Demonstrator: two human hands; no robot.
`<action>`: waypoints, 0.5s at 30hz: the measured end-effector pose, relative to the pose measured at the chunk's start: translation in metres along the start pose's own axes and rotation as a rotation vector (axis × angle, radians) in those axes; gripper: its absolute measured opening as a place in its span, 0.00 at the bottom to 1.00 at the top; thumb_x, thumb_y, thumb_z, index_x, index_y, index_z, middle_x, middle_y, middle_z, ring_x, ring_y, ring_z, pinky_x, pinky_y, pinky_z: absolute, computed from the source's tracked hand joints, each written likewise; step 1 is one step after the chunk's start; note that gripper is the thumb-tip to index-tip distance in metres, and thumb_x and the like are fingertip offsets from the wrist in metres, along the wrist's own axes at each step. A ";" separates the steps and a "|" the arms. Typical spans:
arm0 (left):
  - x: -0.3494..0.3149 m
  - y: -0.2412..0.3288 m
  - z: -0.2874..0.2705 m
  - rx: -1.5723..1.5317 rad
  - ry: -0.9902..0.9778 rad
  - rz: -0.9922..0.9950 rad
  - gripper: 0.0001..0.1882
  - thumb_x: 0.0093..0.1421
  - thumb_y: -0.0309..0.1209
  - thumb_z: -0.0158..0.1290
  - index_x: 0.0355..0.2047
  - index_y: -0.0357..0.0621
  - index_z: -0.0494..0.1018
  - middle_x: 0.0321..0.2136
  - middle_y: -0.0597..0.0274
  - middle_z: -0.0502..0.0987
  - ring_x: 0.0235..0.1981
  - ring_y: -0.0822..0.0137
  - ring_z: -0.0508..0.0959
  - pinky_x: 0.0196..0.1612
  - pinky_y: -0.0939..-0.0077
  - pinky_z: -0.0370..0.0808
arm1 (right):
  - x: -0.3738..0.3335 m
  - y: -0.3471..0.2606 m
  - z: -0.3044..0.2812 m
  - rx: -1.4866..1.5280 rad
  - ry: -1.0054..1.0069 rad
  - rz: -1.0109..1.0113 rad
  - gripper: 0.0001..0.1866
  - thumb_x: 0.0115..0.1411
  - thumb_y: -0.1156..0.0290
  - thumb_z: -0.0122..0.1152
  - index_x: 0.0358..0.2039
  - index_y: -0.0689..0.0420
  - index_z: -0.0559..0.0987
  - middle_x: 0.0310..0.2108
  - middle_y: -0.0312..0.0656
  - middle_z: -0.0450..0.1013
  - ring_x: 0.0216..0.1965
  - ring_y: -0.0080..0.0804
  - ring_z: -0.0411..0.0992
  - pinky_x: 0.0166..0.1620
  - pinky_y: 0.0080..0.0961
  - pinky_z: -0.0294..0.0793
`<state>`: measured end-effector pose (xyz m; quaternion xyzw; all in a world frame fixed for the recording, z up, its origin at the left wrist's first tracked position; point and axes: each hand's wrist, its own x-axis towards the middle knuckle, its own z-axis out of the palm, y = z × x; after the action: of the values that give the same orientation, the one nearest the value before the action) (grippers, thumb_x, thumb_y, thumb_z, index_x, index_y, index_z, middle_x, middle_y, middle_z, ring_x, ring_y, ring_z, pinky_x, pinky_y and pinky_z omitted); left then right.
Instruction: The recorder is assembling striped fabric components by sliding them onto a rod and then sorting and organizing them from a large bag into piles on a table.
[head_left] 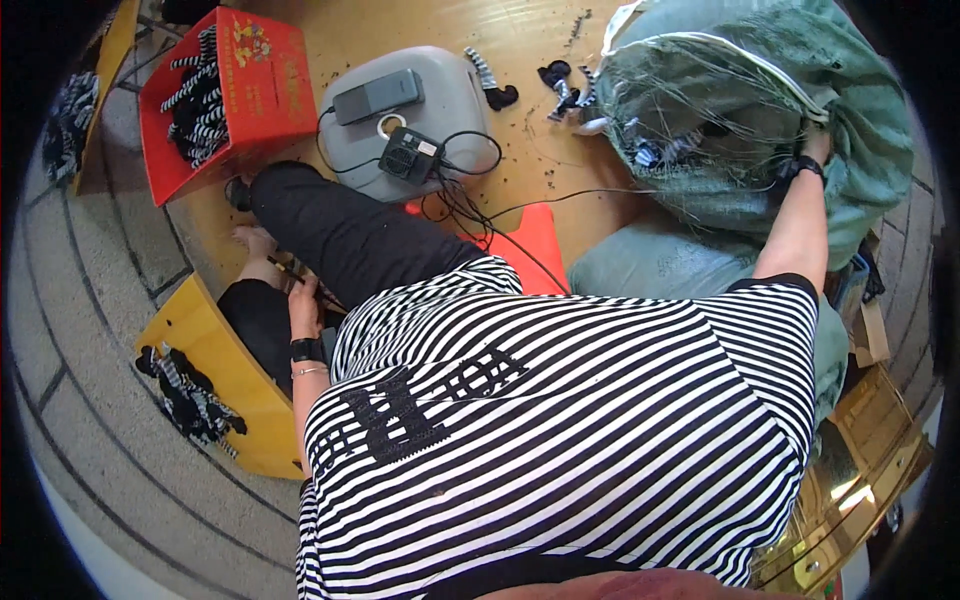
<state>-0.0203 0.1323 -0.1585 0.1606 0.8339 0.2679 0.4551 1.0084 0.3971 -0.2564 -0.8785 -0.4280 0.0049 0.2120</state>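
Note:
At the upper right, my right hand is closed on the rim of a large green woven sack. The sack's mouth gapes and shows frayed threads and a few striped pieces inside. Low on the left, my left hand is by my bent leg, its fingers closed around a thin dark pen-like tool. Part of that hand and of the tool is hard to make out. A bare foot shows just beyond it.
A red box of black-and-white striped pieces stands at the upper left. A grey stool carries a dark power unit, a grey device and cables. More striped pieces lie on a yellow board and the wooden floor.

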 end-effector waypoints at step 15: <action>-0.001 0.006 0.010 0.004 -0.125 0.045 0.14 0.63 0.30 0.46 0.46 0.35 0.71 0.38 0.63 0.76 0.36 0.70 0.72 0.43 0.78 0.68 | -0.055 -0.089 -0.056 0.774 -0.406 0.946 0.24 0.61 0.49 0.54 0.46 0.55 0.78 0.46 0.43 0.76 0.46 0.45 0.73 0.51 0.40 0.71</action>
<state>-0.0113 0.1395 -0.1587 0.1966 0.8004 0.2658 0.5000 0.9175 0.3828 -0.1813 -0.8139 0.0069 0.4183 0.4033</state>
